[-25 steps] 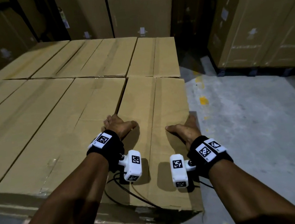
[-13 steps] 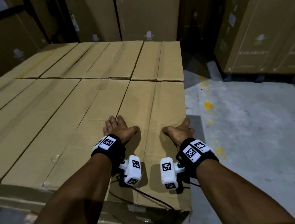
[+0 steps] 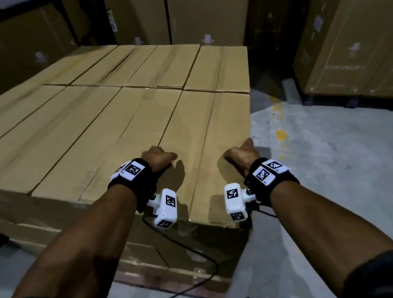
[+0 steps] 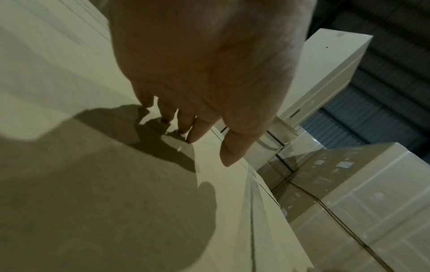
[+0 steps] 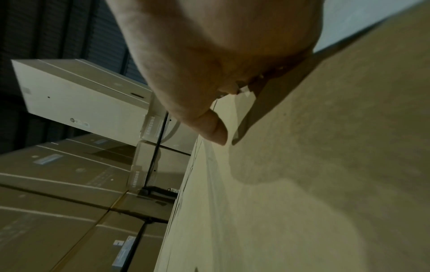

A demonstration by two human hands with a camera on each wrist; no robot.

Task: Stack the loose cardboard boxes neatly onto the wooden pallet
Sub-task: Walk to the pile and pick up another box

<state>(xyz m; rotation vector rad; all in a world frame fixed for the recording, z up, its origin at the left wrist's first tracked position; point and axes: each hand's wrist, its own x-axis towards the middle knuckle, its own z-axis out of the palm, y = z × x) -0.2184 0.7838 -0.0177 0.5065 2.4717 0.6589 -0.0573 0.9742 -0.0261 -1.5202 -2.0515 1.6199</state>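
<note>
Several flat cardboard boxes lie in one layer on a low stack over the wooden pallet point(image 3: 164, 283). Both my hands are on the near right box point(image 3: 208, 127). My left hand point(image 3: 158, 156) rests near the seam on that box's left side. Its fingers point(image 4: 200, 128) point down with the tips touching the cardboard. My right hand point(image 3: 241, 151) sits at the box's right edge. The thumb point(image 5: 214, 128) lies on top, and the other fingers drop over the edge out of sight.
Tall cardboard cartons point(image 3: 361, 32) stand to the right, with more point(image 3: 195, 5) behind the stack. Grey concrete floor point(image 3: 344, 166) with yellow marks lies to the right. A black cable point(image 3: 200, 254) hangs in front of the stack.
My left fingers lay flat on the box and now bend down at the seam. My right hand has slid to the right edge, fingers going over it. My head has shifted.
</note>
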